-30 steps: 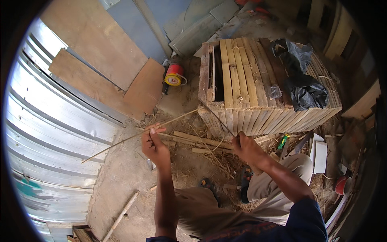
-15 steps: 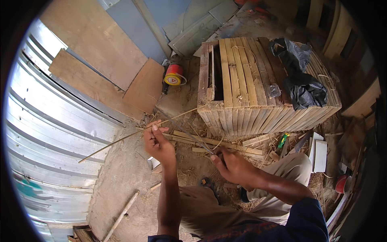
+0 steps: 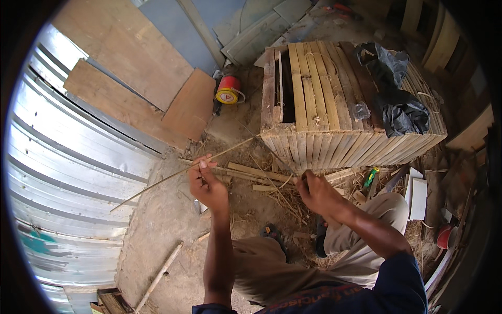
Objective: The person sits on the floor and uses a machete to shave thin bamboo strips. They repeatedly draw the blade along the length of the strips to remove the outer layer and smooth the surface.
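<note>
My left hand (image 3: 208, 184) is closed, pinching a thin bamboo strip (image 3: 151, 189) between thumb and fingers. The strip slants from the metal wall side up toward the slatted crate. My right hand (image 3: 319, 194) is wrapped round the handle of a long, narrow knife (image 3: 281, 161). Its dark blade points up and left, close to the strip's far end; I cannot tell if they touch. Most of the handle is hidden in my fist. Beyond both hands stands the wooden slatted crate (image 3: 334, 123), with an opening at its left end.
Black plastic bags (image 3: 402, 112) lie on the crate. A red and yellow container (image 3: 228, 90) stands by leaning plywood boards (image 3: 123, 110). Bamboo pieces (image 3: 251, 175) and shavings litter the floor, with a green-handled tool (image 3: 372, 177) right of them. Corrugated metal (image 3: 73, 178) walls the left side.
My right hand has drawn the knife right and slightly away from me, along the strip toward its far end. My left hand keeps its pinch on the strip, nearly still. The view has shifted slightly.
</note>
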Motion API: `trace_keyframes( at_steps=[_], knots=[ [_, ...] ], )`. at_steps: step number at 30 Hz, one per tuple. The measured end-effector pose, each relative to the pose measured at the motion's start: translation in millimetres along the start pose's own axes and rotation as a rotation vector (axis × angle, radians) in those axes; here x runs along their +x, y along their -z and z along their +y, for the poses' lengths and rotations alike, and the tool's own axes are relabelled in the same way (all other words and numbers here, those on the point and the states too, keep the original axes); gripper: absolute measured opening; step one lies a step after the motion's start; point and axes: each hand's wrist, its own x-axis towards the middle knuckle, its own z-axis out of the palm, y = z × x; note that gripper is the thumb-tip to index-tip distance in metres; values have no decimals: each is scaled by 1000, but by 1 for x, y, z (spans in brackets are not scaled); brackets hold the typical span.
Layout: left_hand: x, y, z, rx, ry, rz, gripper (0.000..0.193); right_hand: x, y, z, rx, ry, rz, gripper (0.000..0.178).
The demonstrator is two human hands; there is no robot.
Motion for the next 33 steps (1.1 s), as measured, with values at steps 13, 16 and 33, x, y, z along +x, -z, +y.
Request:
trace_keyframes(
  at_steps=[13,16,33],
  knots=[
    [-2,-2,2,-9,-3,11,26,9,5,25,-30,67,25,42],
    [-1,-6,4,-35,-34,19,25,11,11,22,-174,51,107,44],
    [40,34,-8,-214,-80,144,21,18,31,39,87,-145,46,52]
  ],
)
